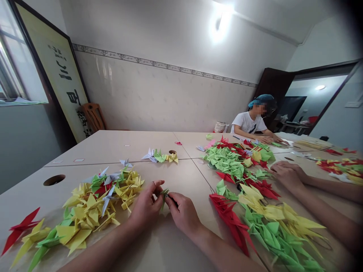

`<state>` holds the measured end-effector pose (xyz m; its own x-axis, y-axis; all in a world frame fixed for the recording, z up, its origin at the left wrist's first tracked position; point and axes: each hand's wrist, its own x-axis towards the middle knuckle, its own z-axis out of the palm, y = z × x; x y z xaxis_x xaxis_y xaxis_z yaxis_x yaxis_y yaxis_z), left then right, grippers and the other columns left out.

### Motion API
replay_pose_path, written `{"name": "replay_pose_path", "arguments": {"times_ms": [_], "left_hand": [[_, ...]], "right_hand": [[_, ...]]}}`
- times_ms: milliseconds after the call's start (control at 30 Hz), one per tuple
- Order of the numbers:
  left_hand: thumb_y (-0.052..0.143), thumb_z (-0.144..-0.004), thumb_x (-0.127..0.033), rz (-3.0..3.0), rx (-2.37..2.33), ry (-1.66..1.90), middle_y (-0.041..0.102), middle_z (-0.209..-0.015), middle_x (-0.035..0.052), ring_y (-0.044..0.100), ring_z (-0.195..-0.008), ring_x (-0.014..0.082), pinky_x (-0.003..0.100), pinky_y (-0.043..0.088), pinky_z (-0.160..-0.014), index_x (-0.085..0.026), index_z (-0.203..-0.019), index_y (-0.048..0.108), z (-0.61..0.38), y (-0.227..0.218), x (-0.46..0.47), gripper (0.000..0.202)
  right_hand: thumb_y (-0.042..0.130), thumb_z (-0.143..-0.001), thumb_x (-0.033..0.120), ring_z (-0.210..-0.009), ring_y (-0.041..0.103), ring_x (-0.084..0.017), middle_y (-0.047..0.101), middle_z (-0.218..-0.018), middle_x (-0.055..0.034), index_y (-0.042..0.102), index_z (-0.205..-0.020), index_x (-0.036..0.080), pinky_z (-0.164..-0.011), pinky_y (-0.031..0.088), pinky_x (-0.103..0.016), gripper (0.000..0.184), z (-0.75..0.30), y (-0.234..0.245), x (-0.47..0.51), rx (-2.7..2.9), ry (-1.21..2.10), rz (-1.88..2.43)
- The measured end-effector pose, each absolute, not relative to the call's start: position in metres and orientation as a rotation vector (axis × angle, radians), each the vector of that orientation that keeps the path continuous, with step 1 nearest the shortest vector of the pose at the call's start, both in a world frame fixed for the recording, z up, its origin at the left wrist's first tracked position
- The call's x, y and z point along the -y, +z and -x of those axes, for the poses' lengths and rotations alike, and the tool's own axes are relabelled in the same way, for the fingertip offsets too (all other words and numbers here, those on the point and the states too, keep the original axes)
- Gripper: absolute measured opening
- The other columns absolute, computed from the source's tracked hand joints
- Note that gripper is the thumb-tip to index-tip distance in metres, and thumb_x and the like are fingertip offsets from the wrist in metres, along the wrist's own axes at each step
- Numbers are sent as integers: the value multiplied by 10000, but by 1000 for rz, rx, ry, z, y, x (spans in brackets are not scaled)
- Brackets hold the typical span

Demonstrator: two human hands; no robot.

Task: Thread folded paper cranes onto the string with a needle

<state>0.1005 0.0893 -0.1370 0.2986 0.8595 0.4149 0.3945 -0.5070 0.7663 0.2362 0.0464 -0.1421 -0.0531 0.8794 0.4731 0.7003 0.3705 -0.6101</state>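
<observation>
My left hand and my right hand meet over the table, both pinching a small green folded paper crane. A thin dark piece shows by my right fingers, too small to identify. Left of my hands lies a heap of yellow, green, red and pale origami cranes. To the right, a long band of red, green and yellow paper cranes stretches toward the bottom edge. Part of the small crane is hidden by my fingers.
Another person's two hands rest among the cranes at right. A seated person in a white T-shirt works at the far end. More crane piles cover the joined beige tables, which have round cable holes.
</observation>
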Motion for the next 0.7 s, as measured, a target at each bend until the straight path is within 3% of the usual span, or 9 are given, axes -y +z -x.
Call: {"name": "replay_pose_path", "arguments": {"times_ms": [167,367,567,700], "left_hand": [[448,-755,-199,-2167,-1220,1141,603,-825,31,566,-707,147,258,450,-621,-182,-1049,517,-97,-129,-93,302],[414,-776,-178,-2657,-1364,1119,636,-931,77,563,-861,209,324,433,-759,-174,-957,578,-61,-86,-117,244],[403,-728,-110,-2803,-1882,603,632,-843,112,550,-807,268,364,429,-691,-160,-993,616,-15,-60,-149,344],[416,-771,-155,-2867,-1605,733,599,-966,113,529,-895,250,367,430,-766,-160,-1021,598,-27,-70,-114,309]], "right_hand": [[444,-837,249,-571,456,-117,552,-626,1,556,-702,172,-536,318,-191,192,-236,-141,-46,1749,309,1381],[439,-833,296,-531,415,-112,494,-563,18,554,-656,170,-490,310,-190,246,-237,-141,-50,1683,370,1361],[461,-817,320,-542,432,-114,504,-574,11,591,-688,159,-492,331,-192,244,-237,-142,-49,1642,443,1333],[449,-827,356,-525,439,-112,513,-577,14,605,-747,154,-480,341,-192,267,-238,-143,-49,1608,506,1328]]}}
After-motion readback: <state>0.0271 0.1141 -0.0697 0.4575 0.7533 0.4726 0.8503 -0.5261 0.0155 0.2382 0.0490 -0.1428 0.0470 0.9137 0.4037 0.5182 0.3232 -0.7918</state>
